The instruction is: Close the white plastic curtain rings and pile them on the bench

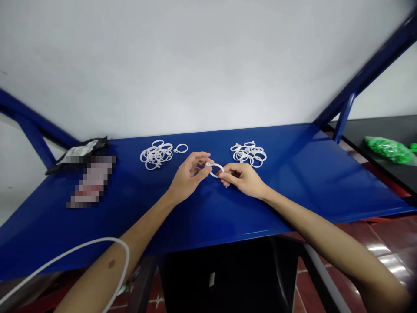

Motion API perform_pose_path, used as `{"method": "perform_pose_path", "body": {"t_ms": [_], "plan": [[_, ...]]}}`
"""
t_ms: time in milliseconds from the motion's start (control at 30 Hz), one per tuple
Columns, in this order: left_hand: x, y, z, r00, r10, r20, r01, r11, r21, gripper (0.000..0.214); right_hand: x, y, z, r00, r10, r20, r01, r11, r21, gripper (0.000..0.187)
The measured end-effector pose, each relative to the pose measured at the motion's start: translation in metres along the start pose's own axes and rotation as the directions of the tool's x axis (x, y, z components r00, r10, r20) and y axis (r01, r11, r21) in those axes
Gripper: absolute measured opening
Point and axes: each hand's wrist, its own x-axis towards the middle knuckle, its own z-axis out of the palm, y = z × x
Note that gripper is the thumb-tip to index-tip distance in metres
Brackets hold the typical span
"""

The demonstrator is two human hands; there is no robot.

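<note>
A white plastic ring [217, 164] with a small knob on its left side is held between my two hands over the blue table. My left hand [192, 174] pinches it by the knob, thumb below and fingers above. The right edge of the ring is gripped by the thumb and fingers of my right hand [243, 177]. Beyond my left hand lies a pile of similar white rings [156, 155], with a single ring [181, 148] just to its right. Another pile of white rings [248, 153] sits beyond my right hand.
The blue table [208, 221] runs up to a pale wall. At its left end lie a black plastic package [81, 152] and a pixelated item [93, 182]. A white cable [81, 244] loops across my left forearm. Green bagged items [389, 149] rest on a dark surface at right.
</note>
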Motion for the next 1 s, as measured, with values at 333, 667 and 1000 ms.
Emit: {"method": "perform_pose_path", "body": {"t_ms": [333,667,1000], "plan": [[0.001,-0.003,0.003,0.990,-0.138,0.011,0.137,0.989,0.058,0.025,0.000,0.006,0.003,0.999,0.053,0.013,-0.054,0.995,0.081,0.028],[-0.004,0.007,0.007,0.998,0.051,0.048,-0.065,0.927,0.369,0.009,-0.003,0.003,0.003,0.995,-0.079,-0.064,0.074,0.994,-0.076,0.024],[-0.010,0.003,0.006,0.982,0.156,0.111,-0.190,0.864,0.466,0.014,-0.012,-0.002,0.003,0.951,-0.293,0.096,0.308,0.893,-0.327,0.024]]}}
